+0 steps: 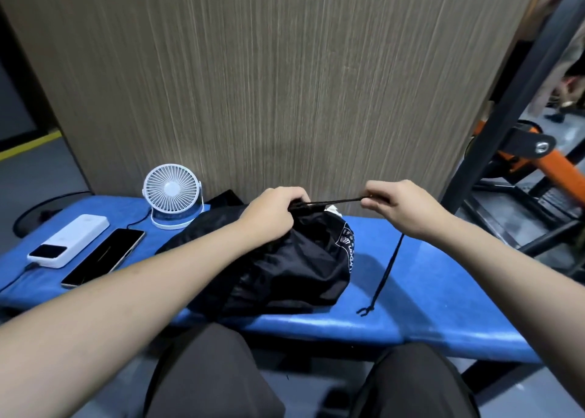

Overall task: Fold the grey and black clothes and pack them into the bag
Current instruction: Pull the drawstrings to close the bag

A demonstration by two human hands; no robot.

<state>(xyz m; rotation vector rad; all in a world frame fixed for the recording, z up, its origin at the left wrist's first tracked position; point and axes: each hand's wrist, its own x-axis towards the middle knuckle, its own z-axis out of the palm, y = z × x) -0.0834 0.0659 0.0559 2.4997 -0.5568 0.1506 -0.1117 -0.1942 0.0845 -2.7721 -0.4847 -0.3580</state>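
white fan (172, 194) upright on blue bench (411, 322) | power bank (68, 240) beside phone (104, 257)

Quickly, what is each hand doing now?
Left hand: grips the gathered mouth of the black bag.
Right hand: pinches the drawstring, pulled taut.

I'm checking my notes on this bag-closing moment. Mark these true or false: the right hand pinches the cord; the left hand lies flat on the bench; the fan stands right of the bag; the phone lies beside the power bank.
1. The right hand pinches the cord: true.
2. The left hand lies flat on the bench: false, it grips the bag at its mouth.
3. The fan stands right of the bag: false, left.
4. The phone lies beside the power bank: true.
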